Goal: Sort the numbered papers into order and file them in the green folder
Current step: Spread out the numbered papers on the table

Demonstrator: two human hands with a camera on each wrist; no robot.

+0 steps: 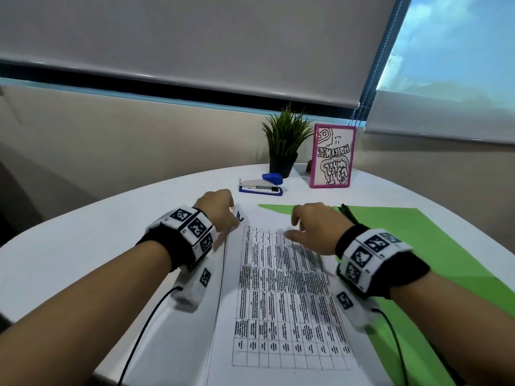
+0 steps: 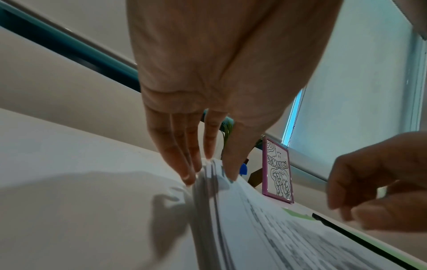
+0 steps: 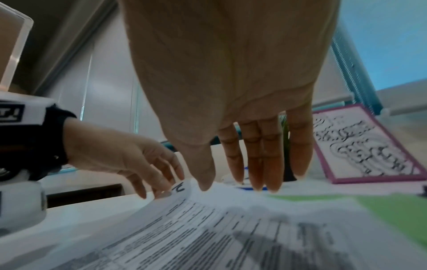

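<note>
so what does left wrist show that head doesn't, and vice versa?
Left wrist only: the edge of the paper stack seen side-on, its far corner lifted, with the left hand's fingers on one side of that corner and the thumb on the other.

Head only: the whole printed table on the top sheet, the full spread of the green folder, the stapler, the potted plant and both wristbands.

Both: the right hand hovering with loosely curled fingers, the pink-framed drawing, the white table.

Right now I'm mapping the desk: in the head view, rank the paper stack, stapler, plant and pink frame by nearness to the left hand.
1. Paper stack, at the left hand's fingertips.
2. Stapler, just beyond, rightward.
3. Plant, behind the stapler.
4. Pink frame, farthest right.
</note>
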